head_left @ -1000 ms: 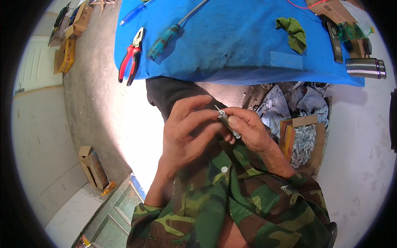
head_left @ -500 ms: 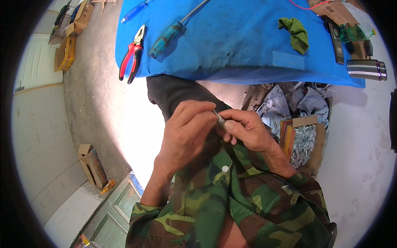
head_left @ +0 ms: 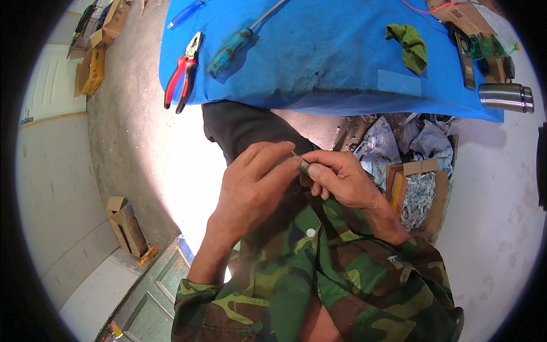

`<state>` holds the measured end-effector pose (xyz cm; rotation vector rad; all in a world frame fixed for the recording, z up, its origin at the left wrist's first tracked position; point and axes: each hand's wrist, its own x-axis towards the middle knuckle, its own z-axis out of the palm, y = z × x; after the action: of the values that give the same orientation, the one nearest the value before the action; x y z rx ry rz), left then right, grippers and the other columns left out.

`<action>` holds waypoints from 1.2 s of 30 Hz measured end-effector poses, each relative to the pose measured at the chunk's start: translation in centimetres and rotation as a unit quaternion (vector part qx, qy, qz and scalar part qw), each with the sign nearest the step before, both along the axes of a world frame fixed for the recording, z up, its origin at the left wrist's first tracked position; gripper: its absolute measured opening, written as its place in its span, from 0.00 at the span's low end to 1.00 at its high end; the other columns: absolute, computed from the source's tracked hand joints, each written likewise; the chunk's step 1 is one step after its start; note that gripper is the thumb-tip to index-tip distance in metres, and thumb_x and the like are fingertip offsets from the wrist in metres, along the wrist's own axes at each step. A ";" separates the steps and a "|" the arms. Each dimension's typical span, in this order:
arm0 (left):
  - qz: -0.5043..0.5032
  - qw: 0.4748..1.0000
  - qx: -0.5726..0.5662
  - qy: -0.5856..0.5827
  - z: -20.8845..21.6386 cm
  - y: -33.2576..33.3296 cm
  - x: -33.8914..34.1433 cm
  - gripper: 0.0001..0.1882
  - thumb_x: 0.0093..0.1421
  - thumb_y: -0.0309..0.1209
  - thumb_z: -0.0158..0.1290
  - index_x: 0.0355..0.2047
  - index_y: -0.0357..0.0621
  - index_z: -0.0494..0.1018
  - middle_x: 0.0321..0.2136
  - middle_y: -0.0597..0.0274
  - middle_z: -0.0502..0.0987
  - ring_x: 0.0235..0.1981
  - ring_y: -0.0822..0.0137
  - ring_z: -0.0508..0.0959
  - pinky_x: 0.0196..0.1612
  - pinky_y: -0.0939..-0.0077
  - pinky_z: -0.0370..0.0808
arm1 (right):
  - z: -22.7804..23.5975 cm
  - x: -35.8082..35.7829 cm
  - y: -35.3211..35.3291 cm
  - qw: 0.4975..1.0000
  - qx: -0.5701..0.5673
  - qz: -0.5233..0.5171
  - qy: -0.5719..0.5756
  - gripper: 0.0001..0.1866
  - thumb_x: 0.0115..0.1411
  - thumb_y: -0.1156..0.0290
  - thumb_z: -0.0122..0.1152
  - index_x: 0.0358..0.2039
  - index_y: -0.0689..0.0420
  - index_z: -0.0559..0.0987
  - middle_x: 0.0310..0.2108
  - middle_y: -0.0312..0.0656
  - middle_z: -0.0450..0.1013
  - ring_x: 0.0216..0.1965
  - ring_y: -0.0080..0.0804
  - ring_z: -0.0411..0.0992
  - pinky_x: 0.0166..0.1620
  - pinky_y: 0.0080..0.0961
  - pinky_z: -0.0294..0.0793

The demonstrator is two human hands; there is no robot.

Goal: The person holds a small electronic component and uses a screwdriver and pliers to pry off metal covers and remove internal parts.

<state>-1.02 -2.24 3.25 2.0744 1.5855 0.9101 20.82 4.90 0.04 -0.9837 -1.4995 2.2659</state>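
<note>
The right hand [head_left: 350, 179] grips a small metal cylinder [head_left: 305, 167], which is clamped between the thumb and forefinger; the remaining fingers are curled beneath. The cylinder is tilted, its far end directed up and to the left, toward the left hand [head_left: 250, 182]. A thin pin [head_left: 294, 153] is visible at that end, beside the left fingertips. The left forefinger is at the cylinder's end; the left thumb is hidden, so whether this hand is clamped on the part or only touching it cannot be determined.

Both hands are positioned above the dark trousers [head_left: 245, 125], with the camouflage jacket [head_left: 273, 285] on the body side of the grip.

Beyond the grip is a table covered with a blue cloth [head_left: 319, 57]. On it, ahead and to the left of the grip, lie combination pliers [head_left: 183, 74] with red-and-black handles and a screwdriver [head_left: 231, 51] with a teal handle. Ahead and to the right lies a green rag [head_left: 410, 48]; farther right, a stainless-steel flask [head_left: 504, 97] lies on its side at the table edge. Right of the grip, below table level, a cardboard box [head_left: 420, 166] contains grey strips [head_left: 419, 196].
</note>
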 end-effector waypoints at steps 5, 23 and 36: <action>-0.008 0.999 -0.021 -0.029 -0.2 0.1 -0.6 0.14 0.54 0.20 0.68 0.42 0.41 0.83 0.46 0.52 0.83 0.45 0.51 0.83 0.45 0.62 0.82 | -0.2 0.1 0.1 1.000 -0.012 0.008 0.006 0.17 0.75 0.65 0.54 0.56 0.63 0.80 0.36 0.37 0.81 0.30 0.17 0.76 0.31 0.17 0.76; -0.061 0.995 0.039 0.067 -0.3 -0.1 -0.4 0.15 0.49 0.18 0.64 0.39 0.35 0.80 0.46 0.53 0.81 0.46 0.52 0.82 0.45 0.63 0.83 | -0.1 -0.4 -0.1 0.999 -0.003 0.040 -0.010 0.16 0.74 0.66 0.54 0.53 0.62 0.82 0.33 0.34 0.80 0.29 0.17 0.75 0.31 0.18 0.75; 0.007 0.998 0.050 -0.025 -1.4 -0.2 0.6 0.13 0.50 0.13 0.61 0.37 0.35 0.77 0.41 0.54 0.80 0.42 0.51 0.80 0.43 0.62 0.79 | 0.1 -0.7 -0.7 0.999 0.047 0.001 -0.005 0.16 0.73 0.69 0.56 0.53 0.65 0.81 0.31 0.35 0.79 0.29 0.18 0.73 0.34 0.19 0.74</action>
<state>-0.43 -2.40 1.83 2.0925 1.5608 1.0570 20.11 4.17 0.19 -0.9675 -1.5969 2.1729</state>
